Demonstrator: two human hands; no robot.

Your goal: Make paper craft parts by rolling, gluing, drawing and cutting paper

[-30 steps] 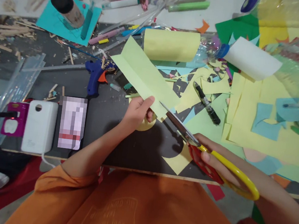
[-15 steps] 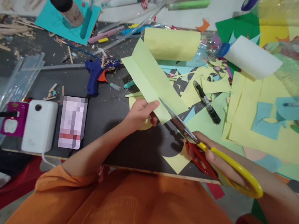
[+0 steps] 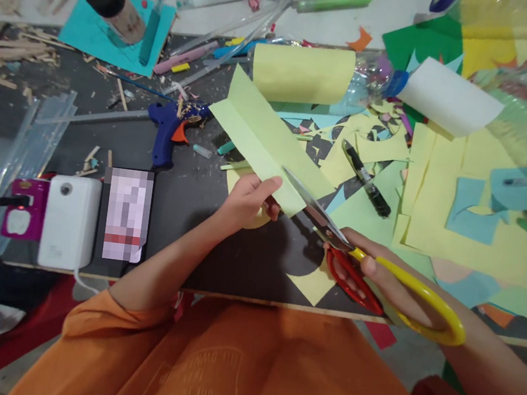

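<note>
My left hand (image 3: pixel 246 198) pinches the near end of a long folded strip of light green paper (image 3: pixel 261 136), held slanting above the dark table (image 3: pixel 189 175). My right hand (image 3: pixel 381 276) grips scissors (image 3: pixel 357 254) with one yellow and one red handle. Their blades reach up and left into the strip's near end, just right of my left thumb. A small pale yellow paper piece lies under my left hand.
A blue glue gun (image 3: pixel 168 131) and glue sticks lie to the left. A white charger (image 3: pixel 69 222), a plug strip and a phone (image 3: pixel 125 214) sit at the near left edge. A black marker (image 3: pixel 366 178), paper scraps, a paper-wrapped bottle (image 3: pixel 302 73) and wood sticks crowd the rest.
The scissors moved up and left, and their blades now bite into the near end of the green strip. My left hand shifted the strip slightly right.
</note>
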